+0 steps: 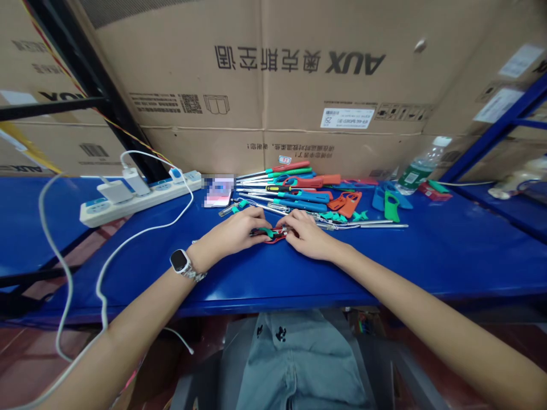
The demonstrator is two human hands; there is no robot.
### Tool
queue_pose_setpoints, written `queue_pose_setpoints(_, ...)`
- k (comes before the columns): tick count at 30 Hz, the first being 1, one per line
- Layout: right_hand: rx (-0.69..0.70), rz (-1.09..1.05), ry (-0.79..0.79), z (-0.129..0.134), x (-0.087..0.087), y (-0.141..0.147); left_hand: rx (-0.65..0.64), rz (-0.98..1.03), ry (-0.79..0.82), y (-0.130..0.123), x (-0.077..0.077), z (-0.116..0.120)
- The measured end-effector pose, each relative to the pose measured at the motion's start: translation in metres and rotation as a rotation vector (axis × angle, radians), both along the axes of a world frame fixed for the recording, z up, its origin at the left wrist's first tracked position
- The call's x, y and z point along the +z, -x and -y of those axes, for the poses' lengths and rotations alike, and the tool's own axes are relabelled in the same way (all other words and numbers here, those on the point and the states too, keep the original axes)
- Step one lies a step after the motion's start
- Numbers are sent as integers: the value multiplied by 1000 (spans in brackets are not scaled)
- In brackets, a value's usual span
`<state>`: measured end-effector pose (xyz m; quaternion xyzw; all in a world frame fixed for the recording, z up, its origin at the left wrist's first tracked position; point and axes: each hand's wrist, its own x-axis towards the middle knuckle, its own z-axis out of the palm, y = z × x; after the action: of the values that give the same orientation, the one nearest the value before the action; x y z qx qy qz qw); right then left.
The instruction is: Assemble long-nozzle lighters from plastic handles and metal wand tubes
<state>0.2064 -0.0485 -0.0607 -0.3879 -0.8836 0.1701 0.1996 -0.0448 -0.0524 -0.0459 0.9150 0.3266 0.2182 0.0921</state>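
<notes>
My left hand (pixel 237 232) and my right hand (pixel 311 234) meet over the near middle of the blue tabletop. Between their fingertips they hold a red lighter casing (pixel 277 240) that has a green part in it. The left fingers pinch its left end, and the right fingers press on small parts at its right end. The fingers hide some of it. Just beyond lie several long-necked lighters (pixel 303 196) in red, green, blue and black. Loose silver lighter tubes (pixel 380 225), small green pieces (pixel 334 217) and an orange casing half (pixel 351 204) lie to the right.
A white power strip (pixel 115 208) with plugged-in chargers and trailing white cables stands at the left. Beside the lighters lies a phone (pixel 219 192). A plastic bottle (pixel 421 168) leans at the right among blue and green casings. Large cardboard boxes (pixel 290 85) wall off the back.
</notes>
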Motion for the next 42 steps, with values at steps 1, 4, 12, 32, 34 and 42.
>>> queue_pose_setpoints(1,-2,3,-3,0,0,0,-6,6,9,0,0,0)
queue_pose_setpoints(4,-9,13,11,-1,2,-1,-17,12,31,-1,1,0)
queue_pose_setpoints(12,-24,28,40,-1,6,-1,-17,32,33,2,1,0)
queue_pose_setpoints(32,6,70,-96,2,-3,-2,-52,68,92,2,1,-2)
queue_pose_setpoints(34,6,70,-92,1,-3,-2,-54,71,90,1,2,-1)
queue_pose_setpoints(42,-1,88,-69,2,0,-1,-70,83,121,-2,2,2)
